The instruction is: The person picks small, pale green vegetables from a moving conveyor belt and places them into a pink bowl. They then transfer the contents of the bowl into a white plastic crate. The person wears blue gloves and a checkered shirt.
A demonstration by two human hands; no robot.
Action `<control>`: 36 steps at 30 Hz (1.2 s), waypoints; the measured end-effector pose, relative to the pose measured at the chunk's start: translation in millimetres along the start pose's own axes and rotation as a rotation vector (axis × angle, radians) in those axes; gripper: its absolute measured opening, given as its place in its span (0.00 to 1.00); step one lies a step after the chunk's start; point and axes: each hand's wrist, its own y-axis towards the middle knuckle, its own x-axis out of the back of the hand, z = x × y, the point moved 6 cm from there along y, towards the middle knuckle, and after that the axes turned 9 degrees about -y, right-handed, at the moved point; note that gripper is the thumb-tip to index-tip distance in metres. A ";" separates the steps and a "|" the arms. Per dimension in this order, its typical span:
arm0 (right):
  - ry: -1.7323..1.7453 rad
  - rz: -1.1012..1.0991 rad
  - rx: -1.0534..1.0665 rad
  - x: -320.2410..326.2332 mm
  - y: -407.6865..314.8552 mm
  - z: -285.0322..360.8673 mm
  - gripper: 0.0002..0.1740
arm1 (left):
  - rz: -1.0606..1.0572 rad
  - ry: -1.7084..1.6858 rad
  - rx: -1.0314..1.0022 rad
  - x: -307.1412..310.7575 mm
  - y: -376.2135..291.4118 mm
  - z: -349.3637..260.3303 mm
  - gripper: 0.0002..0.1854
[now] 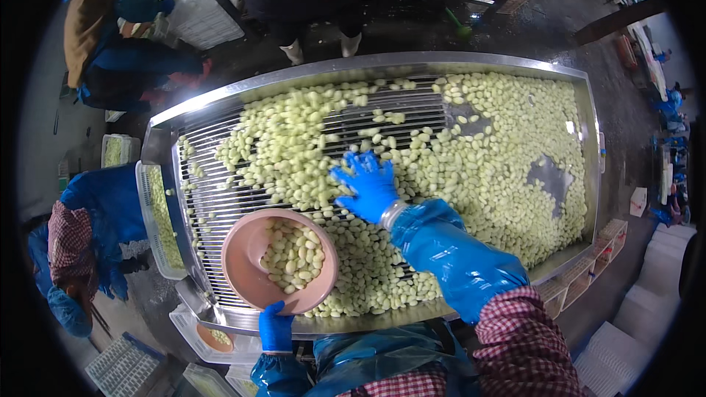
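My left hand point(276, 328), in a blue glove, grips the near rim of a pink plastic bowl point(242, 253). The bowl leans over the bars at the tray's near left and holds a heap of pale green oval fruits point(295, 259), perhaps peeled grapes. With fingers spread, my gloved right hand point(365, 184) lies flat on the loose fruits point(463, 176) in the middle of the stainless steel sorting tray point(353, 66). Nothing shows in its grasp, though its palm is hidden. Bare metal bars point(204, 220) show at the left and top centre.
A white crate point(144, 187) of fruits stands at the tray's left end. Below it, another white crate point(185, 322) holds an orange bowl point(216, 336). A person in boots point(292, 52) stands beyond the tray; other people point(71, 242) are at the left. Stacked white trays point(634, 309) stand right.
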 end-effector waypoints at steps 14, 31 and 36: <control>1.169 0.063 -0.394 -68.7 -176.8 -77.2 0.40 | 0.049 0.016 0.004 24.8 1.7 10.0 0.26; 0.008 0.286 0.072 -61.3 -145.6 31.3 0.36 | 0.028 -0.023 -0.043 67.2 -17.5 -6.6 0.23; -0.032 -0.186 -0.127 0.5 -38.0 -69.2 0.34 | -0.016 -0.030 -0.027 55.2 -13.4 -3.2 0.22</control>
